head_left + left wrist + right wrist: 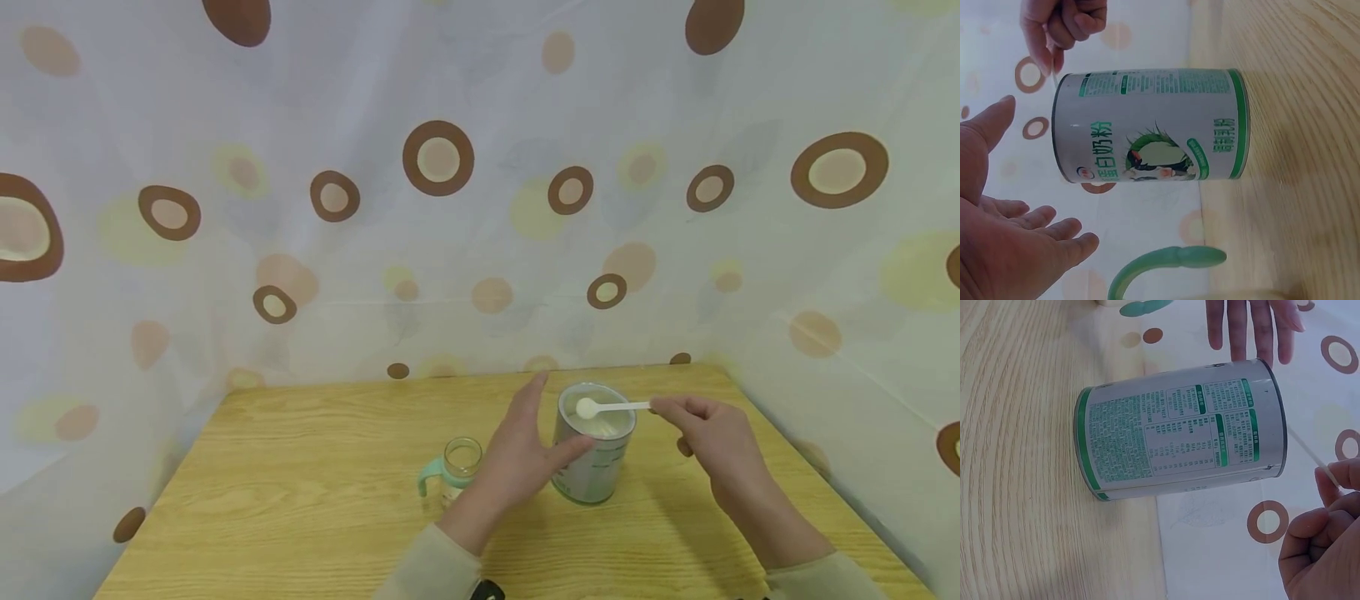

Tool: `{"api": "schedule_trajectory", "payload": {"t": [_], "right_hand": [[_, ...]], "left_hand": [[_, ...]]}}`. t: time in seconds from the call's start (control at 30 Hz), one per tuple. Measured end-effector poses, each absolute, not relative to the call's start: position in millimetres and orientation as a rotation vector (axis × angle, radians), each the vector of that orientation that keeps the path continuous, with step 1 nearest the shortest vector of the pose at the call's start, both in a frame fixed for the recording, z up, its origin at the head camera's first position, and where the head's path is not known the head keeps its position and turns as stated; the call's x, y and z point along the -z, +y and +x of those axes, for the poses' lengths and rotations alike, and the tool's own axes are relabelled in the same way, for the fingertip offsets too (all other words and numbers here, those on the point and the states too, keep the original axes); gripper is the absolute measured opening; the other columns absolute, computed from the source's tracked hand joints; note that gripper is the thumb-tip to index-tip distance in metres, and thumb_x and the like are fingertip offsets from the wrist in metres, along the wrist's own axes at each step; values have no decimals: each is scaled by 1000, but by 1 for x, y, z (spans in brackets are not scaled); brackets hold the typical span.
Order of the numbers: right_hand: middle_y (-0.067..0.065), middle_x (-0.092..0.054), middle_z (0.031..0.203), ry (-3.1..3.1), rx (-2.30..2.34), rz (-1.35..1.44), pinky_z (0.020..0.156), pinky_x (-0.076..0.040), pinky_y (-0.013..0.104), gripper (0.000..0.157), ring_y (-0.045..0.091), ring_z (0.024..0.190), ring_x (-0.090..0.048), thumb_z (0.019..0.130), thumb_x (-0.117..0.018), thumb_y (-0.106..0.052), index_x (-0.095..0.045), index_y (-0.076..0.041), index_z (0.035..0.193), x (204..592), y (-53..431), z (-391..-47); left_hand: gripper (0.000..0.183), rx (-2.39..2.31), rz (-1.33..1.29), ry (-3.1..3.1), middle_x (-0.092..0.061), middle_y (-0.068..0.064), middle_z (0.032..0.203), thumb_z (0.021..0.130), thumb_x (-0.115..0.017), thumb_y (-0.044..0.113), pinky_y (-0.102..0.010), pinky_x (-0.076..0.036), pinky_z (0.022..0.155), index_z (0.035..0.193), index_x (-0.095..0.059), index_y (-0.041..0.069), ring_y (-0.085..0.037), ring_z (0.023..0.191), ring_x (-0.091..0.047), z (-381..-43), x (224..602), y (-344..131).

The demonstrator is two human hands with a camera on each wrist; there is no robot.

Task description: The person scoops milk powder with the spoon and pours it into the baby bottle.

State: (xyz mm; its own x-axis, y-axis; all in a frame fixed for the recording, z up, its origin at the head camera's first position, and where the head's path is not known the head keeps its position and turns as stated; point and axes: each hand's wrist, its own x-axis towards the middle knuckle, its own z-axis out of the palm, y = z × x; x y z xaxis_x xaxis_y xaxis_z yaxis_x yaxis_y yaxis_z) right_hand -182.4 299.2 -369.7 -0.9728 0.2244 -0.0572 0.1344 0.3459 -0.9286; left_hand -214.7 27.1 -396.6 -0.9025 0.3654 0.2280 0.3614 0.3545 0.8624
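Observation:
A milk powder can (pixel 590 467), white with green trim and a cow picture, stands upright with its top uncovered. My right hand (pixel 716 437) pinches the handle end of a white scoop (pixel 587 408), whose bowl is over the can's mouth and looks filled with pale powder. In the right wrist view the thin scoop handle (pixel 1313 450) runs from the fingertips toward the can's rim. To the can's left is my left hand (pixel 517 458), thumb and fingers spread, holding nothing. Just left of that hand stands a glass bottle (pixel 462 457) with a mint-green collar and handle, partly hidden by the wrist.
The light wood table (pixel 315 467) carries the can and the bottle. A pale curtain (pixel 465 233) with brown ring and dot prints hangs behind the table and along its sides. The bottle's green handle (pixel 1166 259) shows low in the left wrist view.

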Motion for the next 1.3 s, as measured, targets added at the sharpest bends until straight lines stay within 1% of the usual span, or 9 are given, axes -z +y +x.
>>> {"api": "schedule_trajectory", "payload": {"t": [0.07,0.17,0.37,0.5,0.63,0.73,0.9,1.1,1.3], "right_hand": [[14,-49,149,-2506,-1726,-333,101,-34,53,39,16,80,-53,106,-75,-49,-83,-13,116,370,299,-182],[13,-50,149,-2506,-1729,-334,100,-34,50,38,16,80,-53,107,-74,-49,-83,-14,117,369,299,-182],[12,-50,148,-2493,-1739,-334,99,-33,48,37,16,82,-52,107,-74,-50,-84,-15,116,368,298,-180],[11,-50,147,-2477,-1759,-330,98,-33,48,35,16,82,-51,107,-74,-50,-85,-17,113,366,297,-179],[11,-49,148,-2467,-1776,-325,99,-32,48,34,16,83,-51,107,-74,-49,-85,-17,113,365,296,-178],[11,-49,148,-2460,-1786,-324,100,-32,49,33,17,83,-51,107,-74,-49,-85,-17,113,363,295,-177],[6,-51,141,-2451,-1783,-320,99,-33,47,33,17,85,-52,106,-75,-49,-85,-18,113,361,294,-176],[2,-55,135,-2438,-1787,-309,98,-33,46,31,16,82,-53,106,-75,-48,-85,-19,112,357,292,-175],[-1,-56,130,-2435,-1795,-297,99,-32,47,29,16,83,-53,107,-75,-46,-85,-19,110,353,287,-172]], "left_hand": [[106,-1608,699,2606,-29,-9,180,98,-85,51,-62,-35,125,177,-23,21,-37,161,-34,-214,396,25],[105,-1581,722,2620,-28,-9,180,98,-84,50,-62,-35,125,177,-22,21,-37,161,-34,-213,394,21],[104,-1539,772,2657,-29,-12,179,99,-84,47,-61,-35,126,177,-23,15,-37,162,-33,-212,388,15],[104,-1518,770,2692,-29,-12,179,99,-85,44,-60,-33,127,177,-23,14,-36,163,-32,-210,386,11],[103,-1515,773,2722,-31,-12,179,99,-86,41,-61,-34,127,177,-23,16,-36,162,-33,-208,385,4],[101,-1522,778,2729,-32,-10,178,100,-86,38,-61,-34,127,177,-24,19,-35,162,-34,-207,385,-3],[96,-1523,766,2740,-32,-7,178,101,-85,33,-59,-33,127,176,-26,22,-32,162,-33,-206,388,-16],[96,-1509,728,2745,-32,-8,179,101,-84,38,-61,-32,128,176,-27,18,-35,163,-31,-203,389,-33],[98,-1488,753,2756,-31,-10,178,101,-85,39,-62,-34,126,176,-27,15,-37,163,-31,-200,391,-49]]}}
